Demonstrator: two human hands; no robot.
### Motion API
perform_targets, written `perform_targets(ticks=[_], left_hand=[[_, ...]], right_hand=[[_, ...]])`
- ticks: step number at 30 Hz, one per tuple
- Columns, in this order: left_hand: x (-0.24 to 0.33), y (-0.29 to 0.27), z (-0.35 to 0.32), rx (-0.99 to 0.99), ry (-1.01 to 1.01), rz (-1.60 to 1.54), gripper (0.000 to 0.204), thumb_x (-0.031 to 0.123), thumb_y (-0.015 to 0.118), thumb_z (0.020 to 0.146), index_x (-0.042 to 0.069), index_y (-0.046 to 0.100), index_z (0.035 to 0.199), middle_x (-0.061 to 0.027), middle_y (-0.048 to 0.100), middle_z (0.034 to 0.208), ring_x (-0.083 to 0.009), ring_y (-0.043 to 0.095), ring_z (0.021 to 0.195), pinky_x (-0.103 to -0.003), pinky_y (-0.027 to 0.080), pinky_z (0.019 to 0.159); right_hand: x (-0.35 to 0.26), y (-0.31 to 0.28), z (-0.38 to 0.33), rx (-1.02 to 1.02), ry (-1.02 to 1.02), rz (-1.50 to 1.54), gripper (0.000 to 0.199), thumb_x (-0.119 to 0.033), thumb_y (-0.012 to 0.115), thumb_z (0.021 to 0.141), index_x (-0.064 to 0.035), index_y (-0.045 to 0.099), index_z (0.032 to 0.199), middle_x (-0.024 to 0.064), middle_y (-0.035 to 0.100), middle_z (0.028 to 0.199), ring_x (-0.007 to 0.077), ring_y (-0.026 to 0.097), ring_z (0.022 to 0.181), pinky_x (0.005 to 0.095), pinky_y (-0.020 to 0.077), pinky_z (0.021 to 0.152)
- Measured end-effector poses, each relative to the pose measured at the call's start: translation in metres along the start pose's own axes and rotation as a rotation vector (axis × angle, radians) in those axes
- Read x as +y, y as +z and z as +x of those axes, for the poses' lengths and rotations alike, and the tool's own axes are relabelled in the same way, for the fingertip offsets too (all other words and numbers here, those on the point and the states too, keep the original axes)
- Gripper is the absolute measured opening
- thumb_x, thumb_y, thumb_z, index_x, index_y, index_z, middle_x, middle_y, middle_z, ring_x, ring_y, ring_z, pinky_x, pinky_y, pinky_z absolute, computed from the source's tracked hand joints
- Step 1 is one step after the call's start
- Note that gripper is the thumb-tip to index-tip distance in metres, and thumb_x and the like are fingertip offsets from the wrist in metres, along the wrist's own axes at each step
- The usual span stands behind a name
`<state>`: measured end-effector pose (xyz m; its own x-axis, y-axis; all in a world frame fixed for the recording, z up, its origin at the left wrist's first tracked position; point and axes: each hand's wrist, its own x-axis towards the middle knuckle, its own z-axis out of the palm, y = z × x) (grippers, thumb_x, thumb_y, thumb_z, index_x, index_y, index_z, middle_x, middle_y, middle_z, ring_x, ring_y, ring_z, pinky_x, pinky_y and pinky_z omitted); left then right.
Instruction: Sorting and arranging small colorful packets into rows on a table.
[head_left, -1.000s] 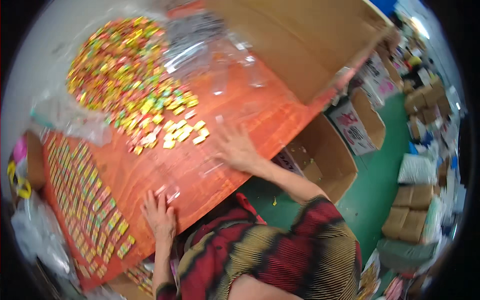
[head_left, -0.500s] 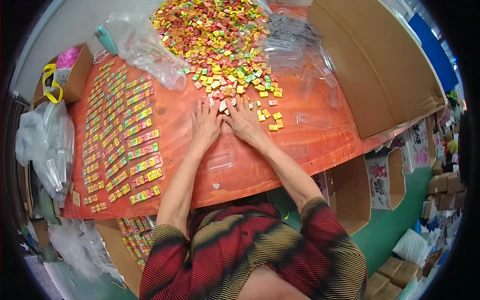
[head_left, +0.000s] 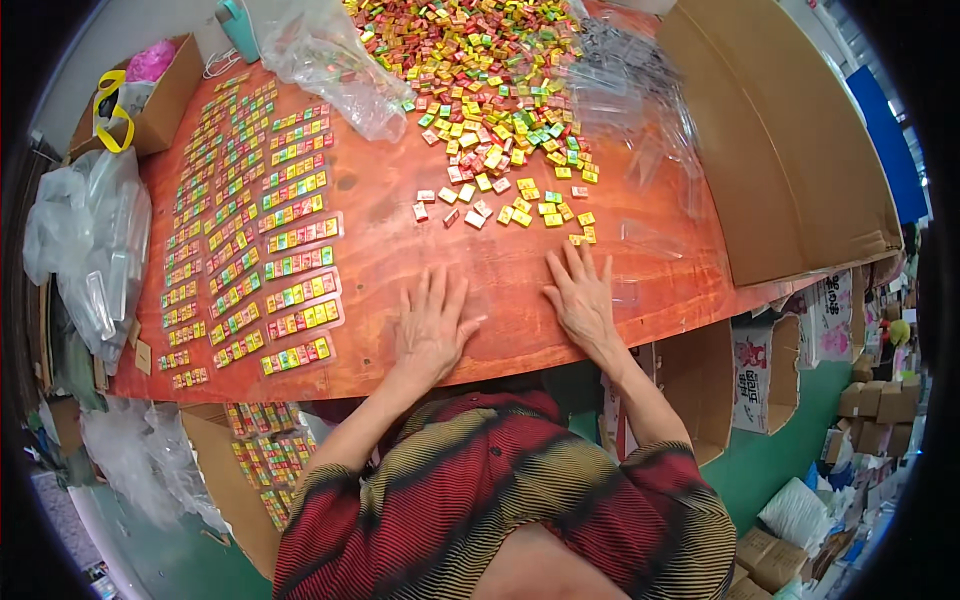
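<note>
My left hand (head_left: 430, 325) lies flat near the table's front edge, fingers spread and empty. A thin transparent plastic tray (head_left: 478, 303) shows faintly beside its thumb. To the right, my right hand (head_left: 582, 300) rests with its fingers apart, also holding nothing. Its fingertips are just short of a few small yellow boxes (head_left: 581, 236). Loose red, yellow and white-sided little boxes (head_left: 476, 213) are scattered beyond both hands. They spill from a big heap of the same small boxes (head_left: 480, 50) at the back.
Rows of filled transparent trays (head_left: 300, 262) cover the left of the red table (head_left: 385, 215). A crumpled plastic bag (head_left: 335, 75) lies beside the heap. Stacked empty trays (head_left: 625, 85) sit at the back right, before a tall cardboard wall (head_left: 785, 140). An open carton (head_left: 215, 450) below holds packed trays.
Both hands have drawn back from the heap toward me and moved apart. Several small boxes lie exposed where the fingers were. The whole view has shifted slightly.
</note>
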<state>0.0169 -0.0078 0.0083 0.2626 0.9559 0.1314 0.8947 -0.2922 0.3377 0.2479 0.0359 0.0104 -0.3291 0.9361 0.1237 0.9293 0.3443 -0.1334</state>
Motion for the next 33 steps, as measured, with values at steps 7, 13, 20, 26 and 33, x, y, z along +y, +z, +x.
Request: perform_targets(ticks=[7, 13, 20, 26, 33], left_hand=[[0.001, -0.004, 0.014, 0.007, 0.121, -0.022, 0.05, 0.033, 0.054, 0.081, 0.006, 0.045, 0.123, -0.0191, 0.034, 0.133, -0.0364, 0.031, 0.123, -0.056, 0.026, 0.096], [-0.021, -0.012, 0.065, 0.286, 0.014, 0.059, 0.041, 0.014, 0.055, 0.079, 0.005, 0.048, 0.118, -0.0182, 0.041, 0.126, -0.0354, 0.039, 0.115, -0.048, 0.033, 0.093], [-0.062, 0.003, 0.096, 0.364, -0.038, -0.022, 0.022, 0.01, 0.057, 0.076, 0.003, 0.058, 0.098, -0.0121, 0.054, 0.089, -0.0298, 0.05, 0.081, -0.041, 0.041, 0.07], [-0.054, -0.003, 0.074, 0.41, 0.051, -0.117, 0.02, 0.004, 0.06, 0.073, 0.003, 0.059, 0.093, -0.0124, 0.053, 0.083, -0.0299, 0.049, 0.076, -0.039, 0.041, 0.068], [-0.048, 0.004, 0.07, 0.374, 0.021, -0.175, 0.019, 0.006, 0.061, 0.072, 0.003, 0.057, 0.091, -0.0127, 0.051, 0.086, -0.0304, 0.049, 0.081, -0.039, 0.041, 0.071]], right_hand=[[0.022, -0.016, 0.023, 0.205, 0.052, 0.022, 0.036, -0.017, 0.054, 0.081, -0.0083, 0.051, 0.116, 0.0144, 0.045, 0.123, 0.0342, 0.039, 0.116, 0.0516, 0.0305, 0.093], [-0.024, -0.015, 0.067, 0.264, -0.113, 0.321, 0.03, -0.004, 0.052, 0.078, -0.0047, 0.054, 0.107, 0.0152, 0.054, 0.107, 0.0317, 0.053, 0.096, 0.0368, 0.0434, 0.079], [-0.08, 0.032, 0.121, 0.269, -0.225, 0.39, 0.013, -0.006, 0.05, 0.076, -0.0001, 0.055, 0.086, 0.0134, 0.054, 0.087, 0.0313, 0.053, 0.081, 0.0399, 0.0433, 0.069], [-0.083, 0.032, 0.113, 0.336, -0.378, 0.342, 0.011, -0.009, 0.05, 0.075, -0.0014, 0.057, 0.079, 0.014, 0.055, 0.077, 0.0299, 0.054, 0.076, 0.0409, 0.0445, 0.061], [-0.058, 0.017, 0.109, 0.29, -0.179, 0.336, 0.013, -0.01, 0.051, 0.076, -0.0033, 0.055, 0.086, 0.0149, 0.053, 0.078, 0.032, 0.054, 0.077, 0.0415, 0.0431, 0.062]])
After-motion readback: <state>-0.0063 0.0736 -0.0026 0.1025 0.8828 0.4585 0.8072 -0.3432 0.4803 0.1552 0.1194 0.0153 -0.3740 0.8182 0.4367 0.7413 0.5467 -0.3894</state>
